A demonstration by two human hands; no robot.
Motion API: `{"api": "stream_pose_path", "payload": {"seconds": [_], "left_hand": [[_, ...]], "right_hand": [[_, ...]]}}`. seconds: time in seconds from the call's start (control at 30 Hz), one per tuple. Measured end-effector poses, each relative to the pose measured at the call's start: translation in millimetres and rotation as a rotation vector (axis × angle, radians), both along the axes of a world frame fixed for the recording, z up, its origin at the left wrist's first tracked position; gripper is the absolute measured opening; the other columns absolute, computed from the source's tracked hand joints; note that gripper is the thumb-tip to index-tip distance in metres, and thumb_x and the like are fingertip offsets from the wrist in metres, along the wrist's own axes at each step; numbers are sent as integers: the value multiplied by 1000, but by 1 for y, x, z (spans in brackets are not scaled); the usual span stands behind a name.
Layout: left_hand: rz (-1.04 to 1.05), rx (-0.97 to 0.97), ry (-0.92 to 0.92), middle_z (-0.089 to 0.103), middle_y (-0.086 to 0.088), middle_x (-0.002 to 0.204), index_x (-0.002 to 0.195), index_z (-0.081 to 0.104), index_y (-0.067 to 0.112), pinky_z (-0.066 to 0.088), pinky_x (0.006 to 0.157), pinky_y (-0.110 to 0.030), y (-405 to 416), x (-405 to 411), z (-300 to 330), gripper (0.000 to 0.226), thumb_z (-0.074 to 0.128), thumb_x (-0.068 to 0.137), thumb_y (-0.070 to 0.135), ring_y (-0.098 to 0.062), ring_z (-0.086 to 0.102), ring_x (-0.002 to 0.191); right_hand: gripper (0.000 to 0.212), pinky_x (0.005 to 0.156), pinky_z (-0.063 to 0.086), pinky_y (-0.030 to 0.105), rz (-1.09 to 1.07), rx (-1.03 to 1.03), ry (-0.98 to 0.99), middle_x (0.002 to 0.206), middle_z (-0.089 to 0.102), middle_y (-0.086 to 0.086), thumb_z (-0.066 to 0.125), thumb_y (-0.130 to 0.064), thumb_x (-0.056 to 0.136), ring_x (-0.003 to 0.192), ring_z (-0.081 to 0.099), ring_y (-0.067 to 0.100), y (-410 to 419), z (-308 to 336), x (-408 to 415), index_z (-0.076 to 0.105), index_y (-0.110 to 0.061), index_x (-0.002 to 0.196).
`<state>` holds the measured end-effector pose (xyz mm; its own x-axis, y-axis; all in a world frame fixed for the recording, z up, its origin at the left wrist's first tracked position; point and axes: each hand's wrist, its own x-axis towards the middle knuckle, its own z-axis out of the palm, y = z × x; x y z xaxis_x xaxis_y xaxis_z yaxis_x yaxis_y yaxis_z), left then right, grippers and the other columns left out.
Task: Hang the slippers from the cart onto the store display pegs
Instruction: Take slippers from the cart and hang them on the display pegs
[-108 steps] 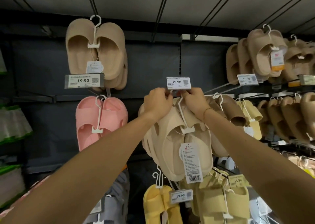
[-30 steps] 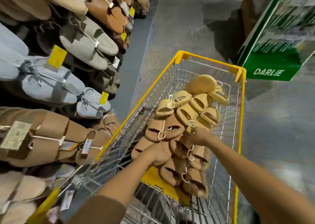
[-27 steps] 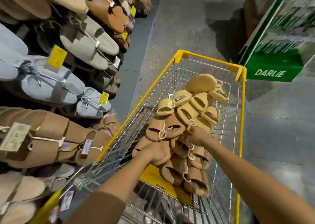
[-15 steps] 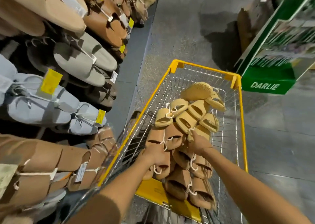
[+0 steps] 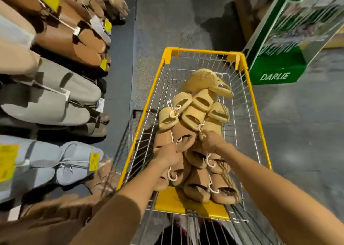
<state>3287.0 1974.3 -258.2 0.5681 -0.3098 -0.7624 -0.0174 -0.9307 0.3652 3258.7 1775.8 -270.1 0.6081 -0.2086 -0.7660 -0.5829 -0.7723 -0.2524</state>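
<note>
left hand (image 5: 170, 156): down in the cart, fingers curled round the white hanger hook (image 5: 179, 140) of a tan pair (image 5: 181, 136) mid-pile. Pretty sure it's pinching the hook and not the foam, since the hook is what goes over the peg anyway.

right hand (image 5: 210, 140): same deal, pinching the little white hook (image 5: 200, 127) of a yellow pair (image 5: 193, 117) just ahead of it. So one pair per hand, I'd guess two go up in one trip.

pile of slippers (image 5: 195, 148): heaped down the middle of the cart, yellow ones toward the far end, darker tan ones toward the near end. All clipped in pairs, hooks sticking out every which way, so a snag on a neighbour when lifting looks likely.

near-end pairs (image 5: 210, 187): lying partly on the yellow flap (image 5: 178, 200) at the near edge, loose hooks poking up, nobody touching them.

cart (image 5: 259, 133): wire basket with a yellow rim, parked right beside the display so it's a short swing over.

display (image 5: 55, 95): off the cart's left side, rows of brown, grey and pale blue slippers already hanging with yellow tags (image 5: 94, 161). It's blurry, so I can't tell which peg is free.

green stand (image 5: 275, 67): past the cart's far right corner, says DARLIE, not part of this.

progress: plenty left in the cart, both pairs not lifted clear yet.
</note>
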Motion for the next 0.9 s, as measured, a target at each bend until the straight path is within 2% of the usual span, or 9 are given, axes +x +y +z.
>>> {"api": "stream_pose_path", "payload": {"seconds": [0.17, 0.27, 0.4, 0.43, 0.53, 0.6, 0.7, 0.77, 0.9], "left_hand": [[0, 0, -28, 66, -14, 116, 113, 61, 7, 49, 86, -40, -36, 44, 15, 30, 48, 100, 31, -35, 61, 109], [45, -5, -70, 68, -12, 114, 114, 60, 13, 48, 84, -38, -60, 76, 22, 28, 48, 98, 33, -35, 62, 109], [98, -76, -84, 68, -11, 111, 140, 49, 20, 47, 86, -36, -88, 114, 27, 41, 47, 100, 26, -33, 63, 105], [114, -84, -76, 68, -9, 102, 137, 52, 18, 47, 83, -36, -93, 122, 27, 37, 47, 100, 25, -31, 63, 98], [160, -66, -55, 54, 0, 72, 97, 57, 10, 44, 67, -36, -101, 143, 23, 17, 47, 100, 24, -29, 60, 80], [176, -64, -43, 59, -7, 70, 91, 60, 2, 45, 65, -41, -104, 157, 17, 26, 49, 97, 25, -36, 64, 82], [160, -59, -20, 65, -12, 75, 74, 57, 10, 52, 73, -46, -106, 180, 3, 33, 48, 91, 36, -33, 65, 79], [171, -43, -8, 67, -9, 83, 79, 57, 16, 55, 77, -38, -109, 199, -3, 24, 50, 91, 35, -30, 65, 85], [183, -69, -20, 69, -13, 96, 91, 56, 17, 40, 69, -29, -112, 234, -14, 11, 53, 94, 27, -31, 64, 95]], "right_hand": [[59, 99, 44, 37, 2, 53, 9, 141, 52, 15, 57, -23, 90, 126, 52, 35, -30, 1, 53, 42, -20, 147], [60, 96, 50, 39, 17, 102, 22, 133, 58, 13, 62, -25, 84, 117, 57, 33, -53, -8, 96, 46, -23, 142], [73, 96, 51, 42, 73, 93, 4, 134, 57, 12, 70, -36, 78, 117, 57, 34, -77, -9, 155, 40, -27, 144], [76, 98, 50, 41, 89, 90, -3, 137, 54, 13, 69, -36, 79, 120, 55, 35, -82, -8, 170, 37, -27, 147], [86, 104, 42, 42, 127, 62, 0, 149, 38, 14, 66, -38, 85, 133, 44, 37, -93, -7, 214, 19, -30, 157], [91, 108, 40, 44, 153, 42, -8, 154, 29, 15, 64, -39, 87, 139, 37, 38, -100, -11, 239, 10, -31, 159], [90, 106, 42, 46, 179, 6, -23, 155, 26, 15, 61, -35, 87, 138, 39, 39, -108, -16, 272, 7, -32, 160], [89, 105, 44, 45, 188, -31, -29, 156, 26, 16, 61, -36, 86, 136, 41, 40, -110, -19, 296, 11, -33, 159], [70, 97, 49, 45, 191, -52, -28, 138, 39, 15, 59, -32, 85, 122, 51, 39, -119, -19, 342, 31, -39, 149]]}}
